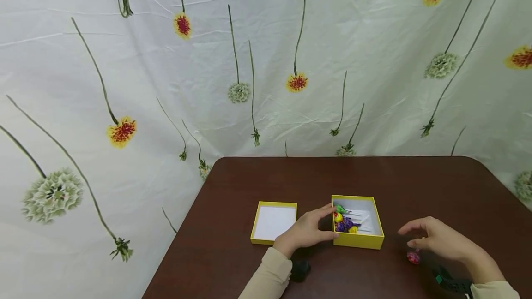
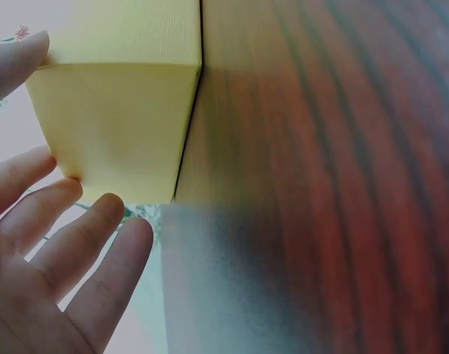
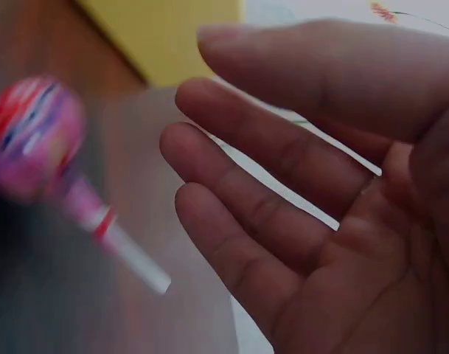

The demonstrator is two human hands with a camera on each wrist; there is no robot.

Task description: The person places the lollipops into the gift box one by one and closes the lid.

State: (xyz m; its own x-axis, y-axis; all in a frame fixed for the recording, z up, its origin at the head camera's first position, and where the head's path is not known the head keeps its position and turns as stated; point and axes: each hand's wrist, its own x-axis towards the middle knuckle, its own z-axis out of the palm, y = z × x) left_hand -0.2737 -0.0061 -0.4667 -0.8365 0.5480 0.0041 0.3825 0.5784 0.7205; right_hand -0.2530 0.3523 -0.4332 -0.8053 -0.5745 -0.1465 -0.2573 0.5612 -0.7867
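Note:
A yellow box [image 1: 358, 241] stands on the table with several wrapped lollipops [image 1: 345, 224] inside, heads at its left, white sticks to the right. My left hand [image 1: 308, 230] holds the box by its left end, thumb at the near corner and fingers at the far one. In the left wrist view, thumb and fingertips touch the edges of the box's end wall [image 2: 113, 125]. My right hand [image 1: 446, 240] hovers right of the box, fingers loosely bent and holding nothing. Just beneath it lies a pink-and-red wrapped lollipop [image 1: 413, 256], its short white stick [image 3: 139, 262] pointing toward the fingertips in the right wrist view.
A shallow yellow lid [image 1: 274, 221] with a white inside lies left of the box. The dark brown table [image 1: 216, 262] reaches back to a flower-printed cloth [image 1: 266, 59]. A small black object [image 1: 300, 271] shows beside the left wrist.

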